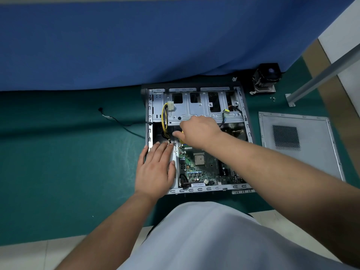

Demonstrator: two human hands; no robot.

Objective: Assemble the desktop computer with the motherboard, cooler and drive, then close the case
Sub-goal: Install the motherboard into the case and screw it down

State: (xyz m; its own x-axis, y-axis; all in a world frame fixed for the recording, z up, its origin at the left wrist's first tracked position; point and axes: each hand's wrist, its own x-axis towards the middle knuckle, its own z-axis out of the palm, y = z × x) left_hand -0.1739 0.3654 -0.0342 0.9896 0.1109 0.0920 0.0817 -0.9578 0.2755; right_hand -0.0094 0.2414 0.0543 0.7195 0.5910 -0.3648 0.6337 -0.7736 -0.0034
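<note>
The open computer case (pixel 206 189) lies flat on a green surface. The green motherboard (pixel 210 168) sits in its near half, with the bare processor (pixel 199 159) showing. My left hand (pixel 155 170) rests flat, fingers straight, on the pale box at the case's near left. My right hand (pixel 198 131) reaches over the board's far edge and grips a yellow-handled screwdriver (pixel 181 141), which the fingers mostly hide. The black cooler (pixel 266 77) stands outside the case at the far right. No drive is visible in the grey drive cage (pixel 194 112).
The grey side panel (pixel 311 162) with a mesh vent lies to the right of the case. Yellow and black power cables (pixel 165 117) hang over the cage. A loose black cable (pixel 116 120) lies left. Small screws (pixel 272 98) and a metal leg (pixel 321 76) are at the far right.
</note>
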